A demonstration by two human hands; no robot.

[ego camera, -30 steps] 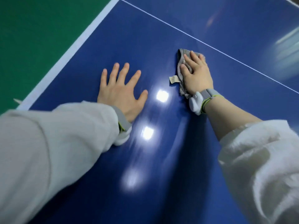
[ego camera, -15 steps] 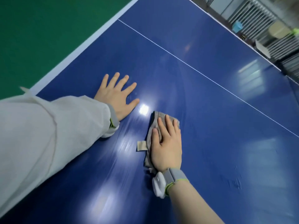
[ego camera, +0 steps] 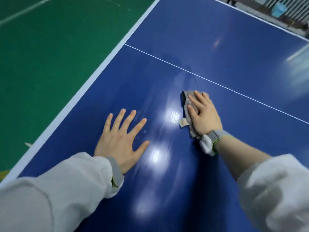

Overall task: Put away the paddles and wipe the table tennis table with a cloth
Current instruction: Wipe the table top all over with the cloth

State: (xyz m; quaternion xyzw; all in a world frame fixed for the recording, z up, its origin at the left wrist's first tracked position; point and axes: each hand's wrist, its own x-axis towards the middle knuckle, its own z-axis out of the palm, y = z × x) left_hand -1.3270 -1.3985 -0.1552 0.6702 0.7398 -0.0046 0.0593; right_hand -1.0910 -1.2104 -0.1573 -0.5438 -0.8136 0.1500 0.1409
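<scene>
The blue table tennis table (ego camera: 209, 47) fills most of the head view, with a thin white centre line running across it. A grey cloth (ego camera: 187, 104) with a small beige tag lies flat on the surface right of centre. My right hand (ego camera: 203, 113) presses down on the cloth with straight fingers. My left hand (ego camera: 122, 136) rests flat on the bare table with its fingers spread, about a hand's width left of the cloth. No paddles are in view.
The table's white left edge (ego camera: 80, 92) runs diagonally, with green floor (ego camera: 50, 47) beyond it. At the far top right stand a radiator-like grille and a light blue object (ego camera: 278, 7) past the table's end.
My right hand has slid the cloth away from me and to the right, back toward the centre line. My left hand stays planted flat on the table.
</scene>
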